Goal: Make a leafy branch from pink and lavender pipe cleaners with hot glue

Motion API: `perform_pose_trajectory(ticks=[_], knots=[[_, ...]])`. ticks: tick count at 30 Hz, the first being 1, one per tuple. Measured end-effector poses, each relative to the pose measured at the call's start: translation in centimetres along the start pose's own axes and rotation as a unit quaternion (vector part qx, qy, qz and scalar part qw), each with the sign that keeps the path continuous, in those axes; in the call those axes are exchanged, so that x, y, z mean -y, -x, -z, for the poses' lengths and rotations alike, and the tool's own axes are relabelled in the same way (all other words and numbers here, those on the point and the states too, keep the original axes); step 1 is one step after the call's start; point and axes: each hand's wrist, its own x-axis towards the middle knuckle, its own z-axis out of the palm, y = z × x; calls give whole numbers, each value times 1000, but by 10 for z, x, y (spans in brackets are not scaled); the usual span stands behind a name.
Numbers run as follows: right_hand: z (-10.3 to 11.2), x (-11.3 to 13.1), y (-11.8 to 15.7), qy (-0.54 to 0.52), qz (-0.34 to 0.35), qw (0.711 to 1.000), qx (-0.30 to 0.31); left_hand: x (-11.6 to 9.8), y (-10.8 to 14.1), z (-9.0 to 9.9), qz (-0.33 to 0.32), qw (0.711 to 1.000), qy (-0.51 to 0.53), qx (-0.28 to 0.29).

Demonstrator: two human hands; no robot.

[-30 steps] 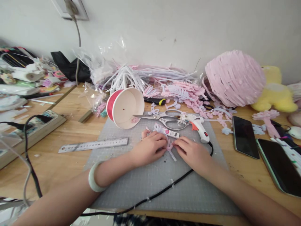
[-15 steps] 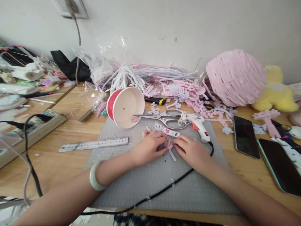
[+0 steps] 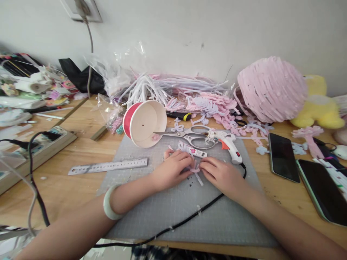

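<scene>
My left hand (image 3: pixel 172 170) and my right hand (image 3: pixel 221 174) meet over a grey cutting mat (image 3: pixel 184 213), fingertips pinching a small pink pipe-cleaner piece (image 3: pixel 195 170) between them. Its loose ends stick out below my fingers. Just beyond the hands lie a small white utility knife (image 3: pixel 197 153), steel scissors (image 3: pixel 189 136) and a white glue gun (image 3: pixel 228 145) whose black cord (image 3: pixel 187 220) runs across the mat. A pale bangle (image 3: pixel 108 204) sits on my left wrist.
A red-and-white spool (image 3: pixel 142 122) lies on its side behind the mat, a metal ruler (image 3: pixel 107 166) to the left. Piles of white and pink pipe cleaners (image 3: pixel 189 94), a pink woven ball (image 3: pixel 271 88), a yellow plush (image 3: pixel 317 104) and two phones (image 3: pixel 282 157) crowd the back and right.
My fingers have shifted slightly on the pink piece, working it between both hands. Nothing else on the table has moved.
</scene>
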Motion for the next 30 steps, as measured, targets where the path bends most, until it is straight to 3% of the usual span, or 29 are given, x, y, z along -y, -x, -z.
perform_pose_trajectory(ticks=[19, 30], knots=[[1, -3, 1, 12, 51, 998, 23, 1, 4, 6, -58, 998, -25, 13], [2, -2, 2, 8, 47, 999, 10, 5, 8, 8, -120, 988, -86, 36]])
